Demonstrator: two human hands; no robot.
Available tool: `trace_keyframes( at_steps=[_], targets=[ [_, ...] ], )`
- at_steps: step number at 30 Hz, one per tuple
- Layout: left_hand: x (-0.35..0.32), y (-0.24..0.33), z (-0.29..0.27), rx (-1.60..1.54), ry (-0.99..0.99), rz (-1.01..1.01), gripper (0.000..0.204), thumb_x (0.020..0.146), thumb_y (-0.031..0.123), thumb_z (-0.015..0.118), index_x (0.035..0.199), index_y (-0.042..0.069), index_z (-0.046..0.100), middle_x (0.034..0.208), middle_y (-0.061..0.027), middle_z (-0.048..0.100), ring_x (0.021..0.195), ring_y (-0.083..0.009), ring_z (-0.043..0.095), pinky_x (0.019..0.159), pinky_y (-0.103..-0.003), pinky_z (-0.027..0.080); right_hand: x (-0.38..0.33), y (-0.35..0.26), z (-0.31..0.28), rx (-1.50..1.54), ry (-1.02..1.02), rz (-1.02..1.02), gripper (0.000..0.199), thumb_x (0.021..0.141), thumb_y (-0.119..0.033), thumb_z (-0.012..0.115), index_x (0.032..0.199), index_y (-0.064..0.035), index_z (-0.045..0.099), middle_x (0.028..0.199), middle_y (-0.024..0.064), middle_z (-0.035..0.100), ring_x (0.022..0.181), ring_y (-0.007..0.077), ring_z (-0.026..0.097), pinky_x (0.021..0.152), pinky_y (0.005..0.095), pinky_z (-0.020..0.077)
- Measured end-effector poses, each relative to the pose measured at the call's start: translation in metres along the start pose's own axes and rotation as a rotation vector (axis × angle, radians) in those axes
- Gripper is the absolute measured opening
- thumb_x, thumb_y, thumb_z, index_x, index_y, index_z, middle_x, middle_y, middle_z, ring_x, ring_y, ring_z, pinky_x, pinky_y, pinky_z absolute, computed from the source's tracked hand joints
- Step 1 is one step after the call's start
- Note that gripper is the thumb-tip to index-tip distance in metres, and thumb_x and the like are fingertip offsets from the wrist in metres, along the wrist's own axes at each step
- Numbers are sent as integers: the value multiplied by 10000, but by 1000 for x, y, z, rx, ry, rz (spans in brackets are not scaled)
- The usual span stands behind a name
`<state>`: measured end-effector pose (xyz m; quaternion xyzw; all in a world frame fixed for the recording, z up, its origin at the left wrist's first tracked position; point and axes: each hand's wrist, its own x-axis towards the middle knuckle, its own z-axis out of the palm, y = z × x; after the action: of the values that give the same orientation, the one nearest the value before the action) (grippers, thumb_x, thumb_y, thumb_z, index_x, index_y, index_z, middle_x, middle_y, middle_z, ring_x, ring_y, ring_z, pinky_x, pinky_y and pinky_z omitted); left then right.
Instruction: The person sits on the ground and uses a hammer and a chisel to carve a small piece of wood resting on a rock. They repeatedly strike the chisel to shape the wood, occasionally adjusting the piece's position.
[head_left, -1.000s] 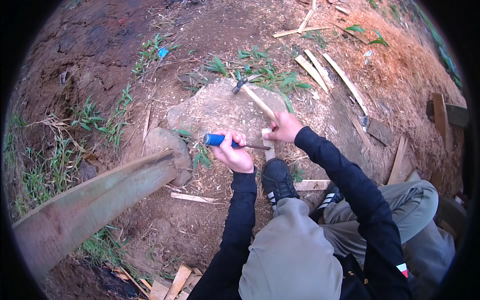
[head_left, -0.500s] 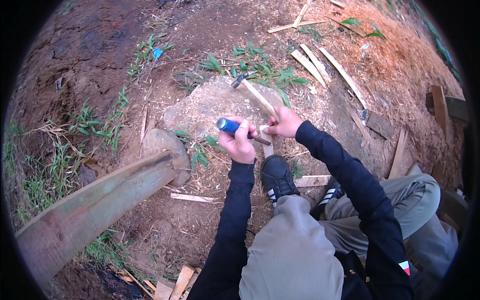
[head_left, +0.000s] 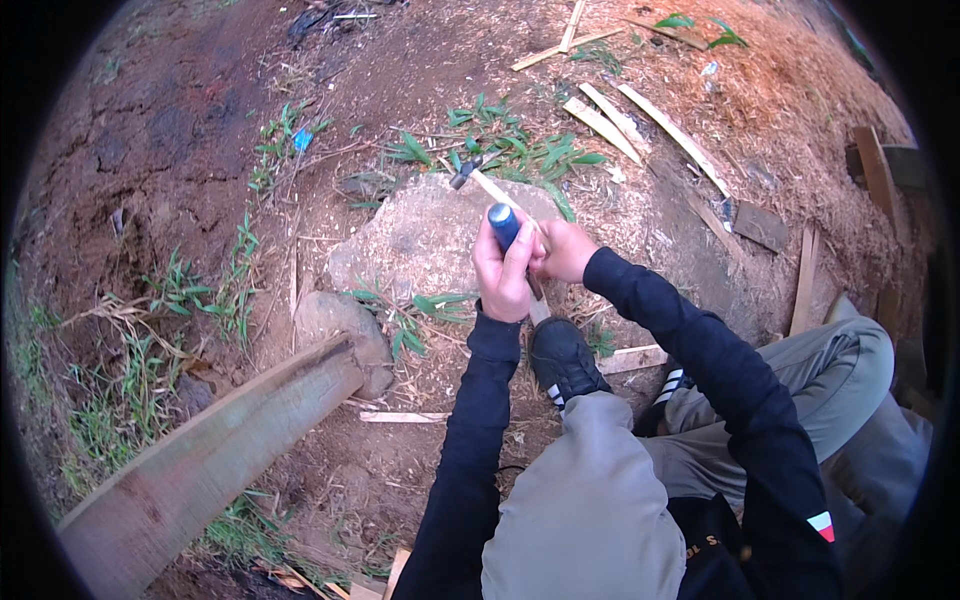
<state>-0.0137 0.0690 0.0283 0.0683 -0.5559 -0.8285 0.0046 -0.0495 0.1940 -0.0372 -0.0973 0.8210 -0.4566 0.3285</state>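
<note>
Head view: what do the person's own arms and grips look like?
Long black fabric left sleeve and matching right sleeve reach the wrists; a small white-and-red patch marks the right one. Left grip and right grip are ungloved.

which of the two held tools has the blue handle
The chisel-like tool in the left hand; the hammer in the right hand has a pale wooden handle instead.
</note>
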Motion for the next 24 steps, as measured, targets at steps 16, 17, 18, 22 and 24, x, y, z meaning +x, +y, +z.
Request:
trace_keyframes(
  at_steps=[16, 17, 18, 22, 24],
  targets=[
    [4, 20, -9, 117, -37, -96, 287, 940, 120, 508, 674, 84, 405, 559, -54, 461, 395, -140, 406, 384, -274, 333, -4, 6, 1, 121, -18, 80, 419, 584, -218, 885, 742, -56, 533, 755, 158, 647, 790, 318, 670, 736, 408, 520],
    [5, 16, -10, 71, -32, -72, 290, 946, 122, 502, 675, 85, 405, 542, -40, 444, 384, -127, 395, 379, -270, 328, -4, 7, 1, 114, -7, 66, 420, 583, -219, 886, 742, -56, 534, 754, 159, 647, 791, 322, 670, 737, 409, 520],
    [7, 14, -9, 22, -26, -45, 293, 952, 124, 496, 676, 85, 405, 524, -27, 427, 374, -114, 384, 374, -265, 323, -4, 6, 1, 103, 3, 52, 421, 582, -221, 887, 742, -55, 535, 753, 160, 647, 792, 326, 670, 737, 410, 521],
    [2, 10, 4, 61, 208, 21, 282, 964, 119, 476, 696, 108, 389, 446, 28, 324, 324, -71, 316, 324, -240, 254, -5, 7, 4, 88, 22, 42, 427, 575, -220, 891, 727, -55, 527, 760, 168, 651, 806, 335, 673, 741, 407, 525],
    [-8, 4, 6, 80, 287, 101, 269, 963, 107, 472, 713, 119, 372, 430, 38, 300, 310, -64, 291, 305, -226, 216, -7, 10, 1, 3, 26, -21, 400, 660, -306, 847, 788, -30, 588, 761, 197, 654, 794, 342, 679, 739, 410, 534]
  ],
)
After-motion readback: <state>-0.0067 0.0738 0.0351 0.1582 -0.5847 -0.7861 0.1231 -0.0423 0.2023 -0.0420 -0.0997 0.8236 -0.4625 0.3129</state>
